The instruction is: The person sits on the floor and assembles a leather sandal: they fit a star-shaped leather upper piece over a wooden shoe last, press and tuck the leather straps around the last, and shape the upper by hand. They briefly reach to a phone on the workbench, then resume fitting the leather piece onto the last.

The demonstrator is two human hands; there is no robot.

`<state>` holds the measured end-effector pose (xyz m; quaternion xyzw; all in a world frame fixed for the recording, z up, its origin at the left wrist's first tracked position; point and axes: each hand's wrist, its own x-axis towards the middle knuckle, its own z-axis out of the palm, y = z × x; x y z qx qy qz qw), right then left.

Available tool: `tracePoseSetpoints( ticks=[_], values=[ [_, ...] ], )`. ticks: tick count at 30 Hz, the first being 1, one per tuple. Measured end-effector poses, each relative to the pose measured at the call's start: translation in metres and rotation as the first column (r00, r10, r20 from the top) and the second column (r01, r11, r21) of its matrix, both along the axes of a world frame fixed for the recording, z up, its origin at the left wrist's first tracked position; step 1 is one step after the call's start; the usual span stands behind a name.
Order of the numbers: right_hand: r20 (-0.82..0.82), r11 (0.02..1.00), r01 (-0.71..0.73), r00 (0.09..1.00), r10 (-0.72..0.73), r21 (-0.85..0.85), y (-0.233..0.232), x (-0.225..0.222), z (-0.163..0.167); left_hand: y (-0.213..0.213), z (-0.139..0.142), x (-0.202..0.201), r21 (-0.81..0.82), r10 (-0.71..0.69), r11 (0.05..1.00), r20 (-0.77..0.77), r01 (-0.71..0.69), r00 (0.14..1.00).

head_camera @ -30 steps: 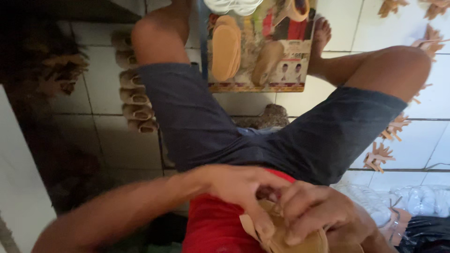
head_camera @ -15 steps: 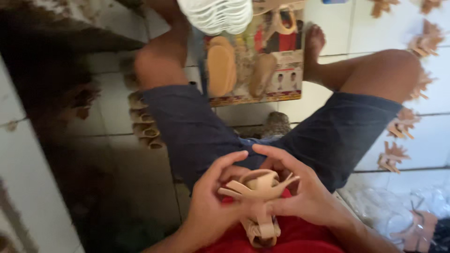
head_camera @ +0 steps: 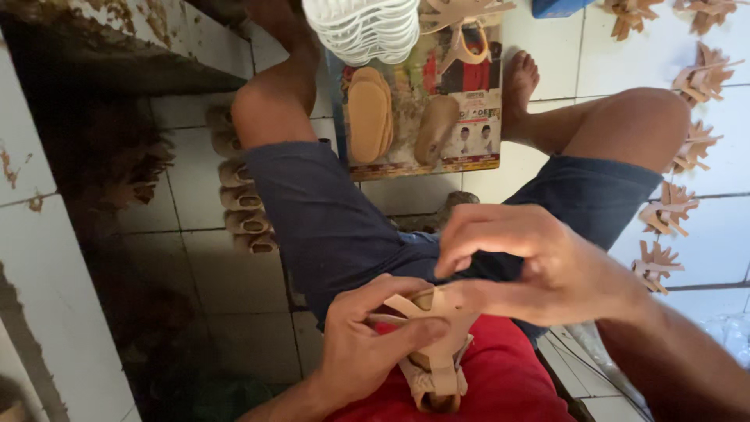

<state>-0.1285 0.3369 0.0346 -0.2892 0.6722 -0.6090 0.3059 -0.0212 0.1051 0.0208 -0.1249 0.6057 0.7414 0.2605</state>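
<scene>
Several strap pieces (head_camera: pixel 664 211) and tan soles (head_camera: pixel 369 117) surround both hands' sandal upper (head_camera: pixel 433 344).

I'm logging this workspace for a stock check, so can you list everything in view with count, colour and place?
strap piece: one, tan, over the lap, held by both hands
white soles: one stack, count unclear, top centre
printed board: one, multicoloured, on the floor between the legs
tan insoles: a small stack, on the board's left part
blue box: one, cut off at the top edge
strap cut-outs: several, tan, spread on the white tiles at right
curved tan pieces: a row of about five, on the floor at left
floor tiles: white, stained dark at left
left hand: grip on the strap piece
right hand: fingertips pinching the strap piece's top
</scene>
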Motion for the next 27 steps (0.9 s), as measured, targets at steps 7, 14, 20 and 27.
tracePoseSetpoints(
  ticks=[7, 14, 20, 27],
  values=[
    [0.391, 0.971, -0.112, 0.92, 0.02, 0.213, -0.016, -0.013, -0.015, -0.002, 0.001, 0.0, -0.016, -0.049, 0.999, -0.123, 0.047, 0.991],
    [0.83, 0.999, -0.002, 0.557, -0.028, 0.036, -0.014, 0.019, -0.049, 0.002, 0.004, 0.005, 0.088, 0.01, 0.996, 0.093, -0.018, 0.996],
    [0.885, 0.997, 0.029, 0.457, -0.082, 0.077, -0.011, 0.034, -0.058, 0.005, 0.005, 0.004, 0.237, 0.118, 0.963, 0.053, -0.127, 0.992],
    [0.842, 0.995, 0.085, 0.539, 0.003, -0.058, -0.012, 0.034, -0.057, -0.01, -0.005, 0.005, 0.018, -0.101, 0.994, -0.225, 0.108, 0.969]
  ],
)
